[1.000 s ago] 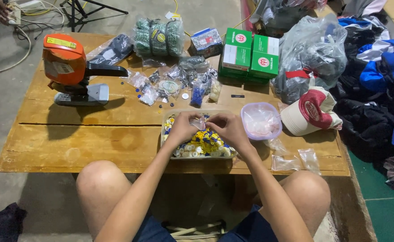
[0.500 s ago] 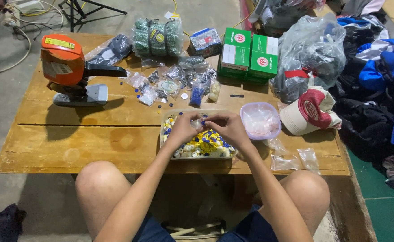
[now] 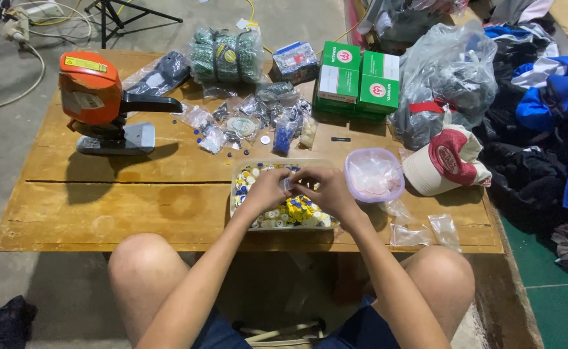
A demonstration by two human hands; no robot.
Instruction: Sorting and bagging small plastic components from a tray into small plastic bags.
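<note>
A clear rectangular tray [image 3: 237,176] full of small round buttons, white, yellow and blue, sits at the near edge of a low wooden table [image 3: 135,194]. Both my hands hover over it, fingertips meeting above the middle. My left hand [image 3: 266,189] and my right hand [image 3: 326,189] pinch something small and pale between them; it is too small to tell what it is. A pile of yellow buttons [image 3: 300,208] lies just under my hands.
An orange machine [image 3: 96,97] stands at the left. A round plastic tub [image 3: 373,174], a red-and-white cap [image 3: 449,160], green boxes [image 3: 356,79], small bags of parts [image 3: 252,123], a large grey bag [image 3: 445,77] and clothes [image 3: 542,129] fill the right.
My hands stay over the tray, fingers shifting slightly closer together. Nothing else on the table has moved.
</note>
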